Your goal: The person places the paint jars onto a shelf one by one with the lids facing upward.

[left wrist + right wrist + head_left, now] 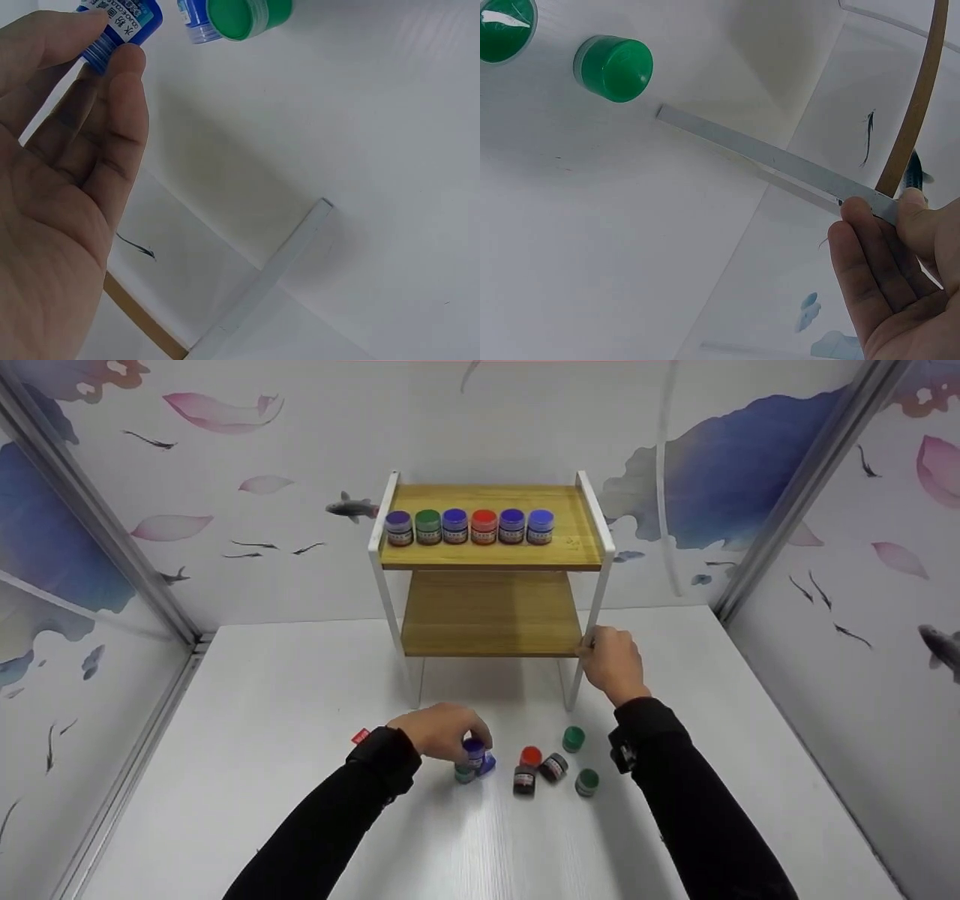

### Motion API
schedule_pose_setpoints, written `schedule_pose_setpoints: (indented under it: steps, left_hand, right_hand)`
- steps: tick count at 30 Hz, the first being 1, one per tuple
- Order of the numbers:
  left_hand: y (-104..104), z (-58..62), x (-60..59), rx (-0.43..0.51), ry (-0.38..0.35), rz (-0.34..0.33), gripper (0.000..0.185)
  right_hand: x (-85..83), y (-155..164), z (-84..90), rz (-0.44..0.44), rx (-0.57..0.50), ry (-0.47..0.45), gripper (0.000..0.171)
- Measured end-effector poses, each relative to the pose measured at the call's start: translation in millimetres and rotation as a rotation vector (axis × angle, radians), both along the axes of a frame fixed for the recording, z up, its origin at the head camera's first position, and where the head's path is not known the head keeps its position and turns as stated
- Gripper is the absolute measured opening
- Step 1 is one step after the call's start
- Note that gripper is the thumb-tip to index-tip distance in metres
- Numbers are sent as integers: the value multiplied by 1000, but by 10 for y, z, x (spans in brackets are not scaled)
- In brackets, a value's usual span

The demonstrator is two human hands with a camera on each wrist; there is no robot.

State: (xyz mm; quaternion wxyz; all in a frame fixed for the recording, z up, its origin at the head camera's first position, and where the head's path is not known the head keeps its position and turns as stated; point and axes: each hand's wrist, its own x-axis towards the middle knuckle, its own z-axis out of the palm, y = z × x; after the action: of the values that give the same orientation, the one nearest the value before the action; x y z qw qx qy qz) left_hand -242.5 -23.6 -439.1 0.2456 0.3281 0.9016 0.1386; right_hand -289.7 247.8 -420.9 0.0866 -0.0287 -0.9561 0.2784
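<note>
Label (124,18) on blue jar (135,36): “水粉”.

Head pic bright w/ soft shadows on tbl (247,735), wrist pics dimmer.

White walls (517,427) with pink petals (172,528), dark fish (349,508) and blue blotches (750,465) meet at grey metal posts (808,487) behind a white tabletop (285,705).
</note>
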Motion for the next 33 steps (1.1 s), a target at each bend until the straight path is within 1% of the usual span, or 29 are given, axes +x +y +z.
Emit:
schedule_pose_setpoints:
  steps: [3, 9, 13, 17, 20, 25, 29, 33]
  left_hand:
    - [35, 53, -12, -1, -9, -4, 30]
    - [117, 161, -39, 15, -1, -39, 29]
    - [161, 266, -63, 42, -2, -45, 29]
    - [219, 422, -95, 62, 8, -47, 30]
    - [266, 558, -116, 51, 23, -42, 32]
    - [325, 744, -153, 18, 54, -38, 33]
    - [370, 882, -186, -22, 98, -54, 31]
    - [413, 1027, -225, -35, 134, -78, 32]
  right_hand:
    - [2, -6, -4, -1, 1, -1, 11]
    - [7, 12, -18, 9, 11, 36, 12]
    - [6, 6, -17, 10, -8, 31, 12]
    - [-3, 3, -6, 10, -12, 10, 13]
    - [-7, 4, 0, 3, -9, -4, 13]
    - [4, -4, 13, 3, -15, -7, 12]
    - [3, -6, 11, 2, -9, -13, 12]
    - [-7, -8, 13, 5, -2, -24, 13]
